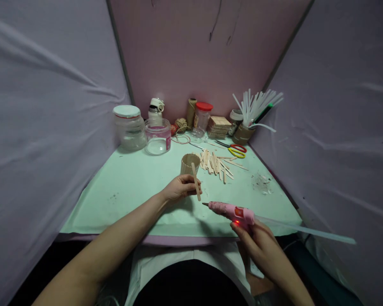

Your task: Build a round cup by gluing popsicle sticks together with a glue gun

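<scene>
the left hand (178, 187) is closed on a flat wooden craft stick (195, 182), pinching it between thumb and fingers near its middle; the stick stands slightly tilted over the green table mat (130, 187), its upper end just in front of a small cylinder built of upright sticks (189, 163). the right hand (258, 242) is wrapped around the grip of a pink hot glue gun (231, 211), whose indicator glows red and whose nozzle points toward the lower end of the held stick without touching it. a translucent glue rod (306, 231) projects from the rear of the gun, out past the mat edge. handling assessment: the craft stick appears very light, thin and stiff, with a dry, non-slippery surface; it probably snaps if bent across its flat face, so a light pinch on the narrow edges or at mid-length suits it best, leaving both ends free. the gun is judged rigid and moderately light; hold it by the handle only, since the metal nozzle is likely hot. loose sticks (215, 163) lie fanned beside the cylinder, with red-and-yellow scissors (237, 150) behind them. clear jars (158, 136), twine (180, 124), a stack of sticks (219, 126) and a holder of spare glue rods (253, 112) stand along the back wall.
</scene>
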A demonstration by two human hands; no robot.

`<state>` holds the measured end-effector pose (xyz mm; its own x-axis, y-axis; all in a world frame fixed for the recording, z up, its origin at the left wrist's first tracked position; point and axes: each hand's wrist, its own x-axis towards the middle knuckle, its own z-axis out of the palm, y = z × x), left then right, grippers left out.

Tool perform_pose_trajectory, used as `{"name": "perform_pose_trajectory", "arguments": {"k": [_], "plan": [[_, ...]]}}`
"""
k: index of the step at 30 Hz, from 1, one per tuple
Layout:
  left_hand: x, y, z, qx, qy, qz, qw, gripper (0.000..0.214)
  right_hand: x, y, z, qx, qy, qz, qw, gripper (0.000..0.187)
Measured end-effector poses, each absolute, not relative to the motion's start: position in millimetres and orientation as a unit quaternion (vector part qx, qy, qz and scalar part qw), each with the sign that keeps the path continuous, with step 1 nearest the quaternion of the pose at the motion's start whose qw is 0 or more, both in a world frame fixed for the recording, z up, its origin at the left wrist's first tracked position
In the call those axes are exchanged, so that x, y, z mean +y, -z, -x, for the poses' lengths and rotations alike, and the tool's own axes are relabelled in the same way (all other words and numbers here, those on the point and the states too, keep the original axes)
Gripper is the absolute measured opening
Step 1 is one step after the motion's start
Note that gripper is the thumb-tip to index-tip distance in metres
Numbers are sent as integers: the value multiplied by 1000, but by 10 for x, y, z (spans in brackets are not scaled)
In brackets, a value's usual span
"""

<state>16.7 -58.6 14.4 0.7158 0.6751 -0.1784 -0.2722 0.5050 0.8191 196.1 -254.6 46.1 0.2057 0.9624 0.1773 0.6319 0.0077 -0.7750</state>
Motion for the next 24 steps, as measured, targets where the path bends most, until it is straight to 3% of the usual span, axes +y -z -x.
{"name": "perform_pose_trajectory", "arguments": {"k": [4, 7, 11, 14, 18, 22, 24], "plan": [[-586, -144, -162, 247, -285, -414, 828, 39, -2492, -353, -2268, -467, -254, 722, 444, 35], [-585, -138, -157, 243, -278, -423, 828, 38, -2301, -164, -2554, -316, -298, 714, 549, 43], [-589, -134, -154, 244, -270, -434, 824, 37, -1944, 28, -2894, -154, -308, 626, 699, 39], [-594, -140, -155, 243, -261, -446, 821, 37, -1767, 76, -3066, -109, -304, 606, 727, 30], [-599, -158, -157, 244, -258, -451, 819, 39, -1799, 83, -3222, -182, -258, 711, 629, 24], [-602, -172, -159, 241, -256, -457, 817, 39, -1980, 8, -3305, -281, -89, 880, 371, 26], [-602, -168, -167, 240, -253, -471, 810, 37, -2026, -93, -3226, -314, -27, 900, 300, 28]]}}
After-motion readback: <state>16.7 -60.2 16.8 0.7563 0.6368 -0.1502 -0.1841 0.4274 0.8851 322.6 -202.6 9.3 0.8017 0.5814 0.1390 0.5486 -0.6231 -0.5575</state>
